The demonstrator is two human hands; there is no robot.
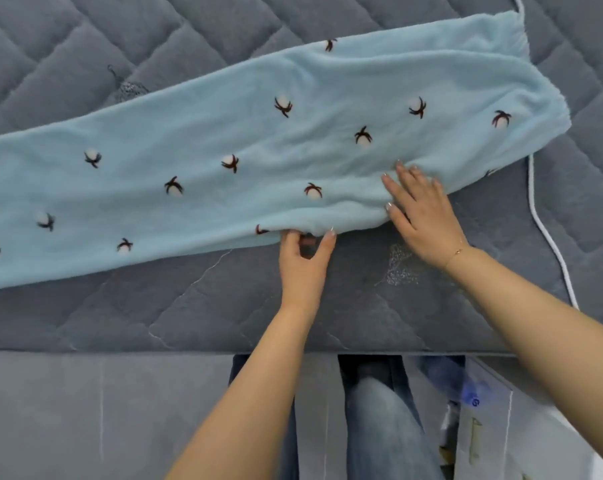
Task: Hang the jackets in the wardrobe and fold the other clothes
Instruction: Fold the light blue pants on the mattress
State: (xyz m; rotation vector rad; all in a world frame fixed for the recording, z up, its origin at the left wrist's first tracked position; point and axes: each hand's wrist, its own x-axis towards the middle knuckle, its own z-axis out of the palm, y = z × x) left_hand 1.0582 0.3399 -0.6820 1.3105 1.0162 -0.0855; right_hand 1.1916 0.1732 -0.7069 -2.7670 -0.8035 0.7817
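At the bottom of the frame a person's legs in blue jeans [379, 420] stand against the bed's edge, with a white cabinet [494, 427] at the lower right. Two bare forearms reach up from there over the grey quilted bed [154, 317].

The left hand [305, 261] sits in the middle of the frame at the near edge of the trousers [224, 143]. Its thumb and fingers [329, 237] are curled up around that edge, pinching the fabric, with a small gap showing between them below the hem.

The right hand [425, 220] lies just right of it and a little higher. Its fingers are straight and slightly spread, lying flat on the cloth and pressing it down. A thin bracelet [457, 252] circles the wrist.

The trousers are light blue fleece dotted with small white-and-dark motifs. They stretch as one long band across the bed — from the left edge of the frame, rising to the upper right, where the gathered end lies.

A white cord [549, 237] runs down the right side of the bed, from beside the gathered end toward the lower right — another stretch of it shows at the top right corner.
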